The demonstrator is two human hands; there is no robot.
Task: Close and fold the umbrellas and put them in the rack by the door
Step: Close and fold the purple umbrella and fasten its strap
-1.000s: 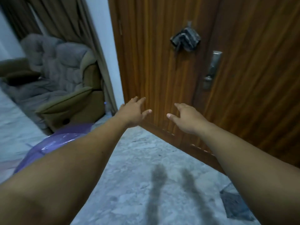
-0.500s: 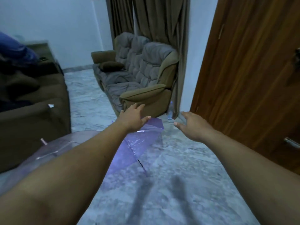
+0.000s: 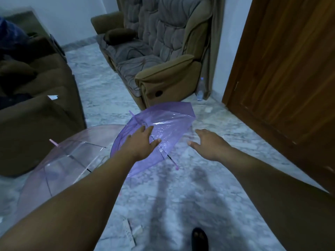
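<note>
An open purple see-through umbrella (image 3: 168, 122) lies on the marble floor in the middle of the view. An open pale pink see-through umbrella (image 3: 68, 160) lies to its left, partly behind my left forearm. My left hand (image 3: 141, 142) hovers over the purple canopy with fingers spread and holds nothing. My right hand (image 3: 206, 144) is stretched out over the bare floor just right of the purple umbrella, fingers apart and empty. No rack is in sight.
A brown wooden door (image 3: 282, 73) fills the right side. A padded armchair (image 3: 163, 57) stands behind the umbrellas, a dark sofa (image 3: 36, 98) at the left. A plastic bottle (image 3: 200, 89) stands by the curtain. My foot (image 3: 199, 238) shows at the bottom.
The view has swung left and down from the door to the floor. Both umbrellas have come into view, and my outstretched hands now sit over the purple one.
</note>
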